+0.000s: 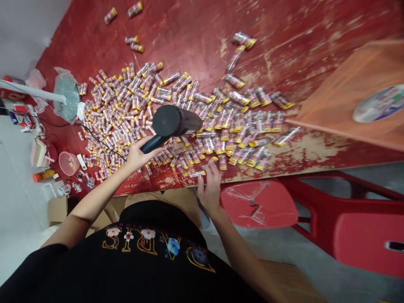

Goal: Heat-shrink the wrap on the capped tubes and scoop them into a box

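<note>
My left hand [140,155] is wrapped around the handle of a dark hair dryer [176,120]. The dryer is above the pile, its barrel directed right over small clear wrapped tubes [233,120] with yellow ends and pinkish labels. Close to the table's front edge, my right hand [211,185] has its fingers bent around a small wrapped tube [213,160], partly hidden by the fingertips. Another tube [197,173] lies just left of these fingers. A dense heap of similar tubes [116,118] spreads to the left of the dryer.
The worn red table [284,25] carries a few stray tubes at the back. An orange bag [353,92] lies at right. At left are a pink basket [68,163], a plastic-wrapped fan-like object [66,96] and a black cord [101,141]. Red chairs [259,202] stand against the front edge.
</note>
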### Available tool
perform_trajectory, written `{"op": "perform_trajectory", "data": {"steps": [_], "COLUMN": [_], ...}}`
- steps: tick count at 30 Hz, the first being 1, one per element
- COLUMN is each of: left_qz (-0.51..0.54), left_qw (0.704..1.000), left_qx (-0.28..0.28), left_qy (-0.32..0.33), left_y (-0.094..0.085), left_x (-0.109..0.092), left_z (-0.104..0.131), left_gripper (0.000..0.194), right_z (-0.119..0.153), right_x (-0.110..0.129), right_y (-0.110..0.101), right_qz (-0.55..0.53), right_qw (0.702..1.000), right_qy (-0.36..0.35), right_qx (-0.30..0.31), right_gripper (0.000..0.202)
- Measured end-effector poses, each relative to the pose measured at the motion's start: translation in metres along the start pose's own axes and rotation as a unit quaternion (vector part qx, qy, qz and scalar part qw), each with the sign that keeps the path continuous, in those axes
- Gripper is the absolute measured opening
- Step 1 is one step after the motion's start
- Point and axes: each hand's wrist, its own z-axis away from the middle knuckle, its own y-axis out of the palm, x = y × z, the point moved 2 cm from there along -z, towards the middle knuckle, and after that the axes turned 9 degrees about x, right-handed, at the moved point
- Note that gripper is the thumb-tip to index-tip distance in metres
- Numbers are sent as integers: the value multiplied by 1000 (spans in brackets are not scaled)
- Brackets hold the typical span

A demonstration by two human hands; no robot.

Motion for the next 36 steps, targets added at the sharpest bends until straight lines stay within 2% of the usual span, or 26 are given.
{"op": "perform_trajectory", "data": {"steps": [5, 9, 12, 15, 18, 20, 22, 24, 28, 32, 34, 36], "left_qz": [-18, -40, -37, -36, -36, -32, -29, -26, -28, -27, -23, -23], "left_qw": [1000, 997, 995, 994, 993, 993, 994, 994, 995, 997, 998, 997], "left_qx": [-23, -64, -87, -97, -105, -102, -98, -100, -92, -64, -57, -53], "left_qy": [-1, 0, -7, -26, -42, -43, -42, -40, -23, 15, 33, 43], "left_y": [0, -9, -16, -21, -23, -21, -17, -12, -5, -2, -1, 0], "left_x": [-4, -4, -7, -11, -12, -10, -7, -5, -8, -17, -22, -27], "left_z": [-12, -17, -18, -15, -13, -15, -20, -27, -44, -61, -68, -73], "left_gripper": [57, 59, 61, 62, 63, 63, 63, 63, 60, 60, 60, 59], "right_z": [-38, -105, -162, -203, -226, -229, -219, -192, -103, -16, 11, 27], "right_x": [5, 12, 21, 37, 57, 69, 78, 82, 67, 33, 12, -10], "right_y": [-16, -21, -9, 13, 35, 45, 47, 44, 27, 7, -3, -13], "right_qz": [47, 144, 195, 198, 176, 159, 145, 126, 36, -12, -3, 15], "right_qw": [998, 989, 980, 979, 982, 981, 978, 974, 976, 987, 994, 1000], "right_qy": [13, 26, 37, 34, -13, -48, -80, -113, -146, -116, -84, -15], "right_qx": [-43, -34, 9, 31, 65, 98, 127, 148, 160, 115, 64, -9], "right_gripper": [57, 63, 72, 75, 69, 64, 61, 59, 53, 48, 48, 50]}}
